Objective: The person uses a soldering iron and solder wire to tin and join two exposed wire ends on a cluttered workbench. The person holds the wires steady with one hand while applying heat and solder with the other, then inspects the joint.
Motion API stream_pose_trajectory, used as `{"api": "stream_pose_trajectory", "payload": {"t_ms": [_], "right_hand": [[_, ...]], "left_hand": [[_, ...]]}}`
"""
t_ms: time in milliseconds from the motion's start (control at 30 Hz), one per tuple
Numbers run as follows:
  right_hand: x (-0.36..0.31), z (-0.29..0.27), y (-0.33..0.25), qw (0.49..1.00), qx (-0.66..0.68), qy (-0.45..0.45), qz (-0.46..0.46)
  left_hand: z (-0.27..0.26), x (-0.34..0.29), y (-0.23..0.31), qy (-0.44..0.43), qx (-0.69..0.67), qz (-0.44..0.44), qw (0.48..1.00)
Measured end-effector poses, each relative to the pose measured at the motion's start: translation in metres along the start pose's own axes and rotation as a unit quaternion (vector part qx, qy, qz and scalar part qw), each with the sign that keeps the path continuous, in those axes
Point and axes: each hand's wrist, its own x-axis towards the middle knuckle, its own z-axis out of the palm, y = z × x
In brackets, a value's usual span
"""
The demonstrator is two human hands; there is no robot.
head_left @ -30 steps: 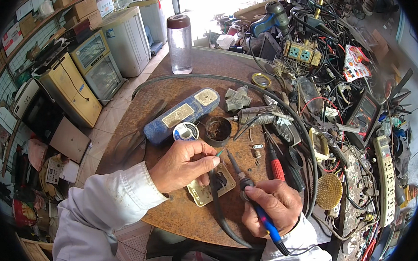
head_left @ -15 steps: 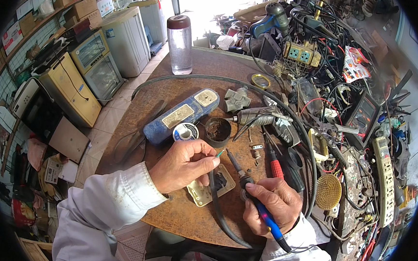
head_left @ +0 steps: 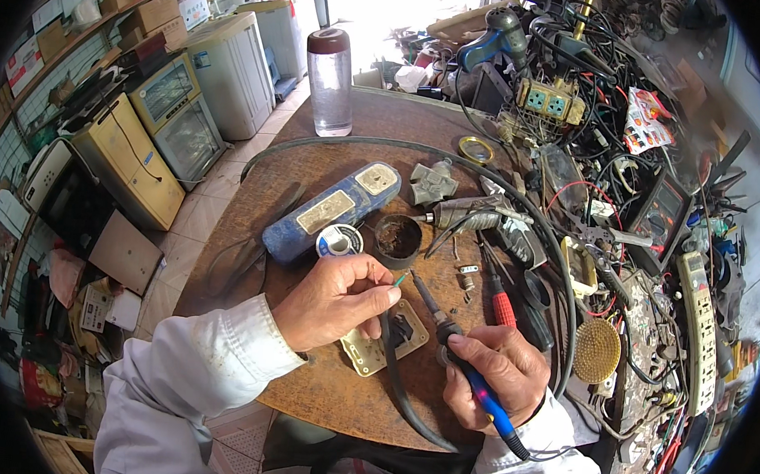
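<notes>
Left hand (head_left: 336, 303) had a green wire (head_left: 401, 280) pinched, right hand (head_left: 505, 369) gripped the soldering iron (head_left: 483, 394), wire apparently not soldered yet.

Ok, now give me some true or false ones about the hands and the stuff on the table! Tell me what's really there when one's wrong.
1. The right hand holds a blue-handled soldering iron. True.
2. The left hand is empty. False: it pinches a thin green wire.
3. A tall clear bottle with a brown lid stands upright on the brown wooden table. True.
4. A red-handled tool lies left of the long blue box. False: it lies to the right.
</notes>
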Motion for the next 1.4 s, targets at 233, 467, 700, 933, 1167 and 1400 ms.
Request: {"api": "stream_pose_trajectory", "payload": {"t_ms": [233,467,700,933,1167,1400], "right_hand": [[-0.002,0.0,0.001,1.0,0.006,0.003,0.0],[0.004,-0.008,-0.003,0.997,0.056,0.023,0.057],[-0.007,-0.008,0.002,0.964,0.175,0.084,0.183],[-0.005,-0.012,0.0,0.947,0.219,0.076,0.222],[-0.005,-0.011,-0.001,0.94,0.233,0.073,0.239],[-0.002,-0.016,-0.007,0.929,0.232,0.058,0.281]], "left_hand": [[0.002,0.0,0.001,0.006,0.005,0.011,1.0],[0.0,-0.001,0.001,-0.005,0.008,0.017,1.0],[0.0,-0.002,0.005,-0.017,-0.038,0.017,0.999],[-0.001,-0.002,0.005,-0.026,-0.062,0.017,0.998],[0.0,-0.002,0.004,-0.025,-0.078,0.021,0.996],[0.0,-0.001,0.004,-0.022,-0.082,0.024,0.996]]}}
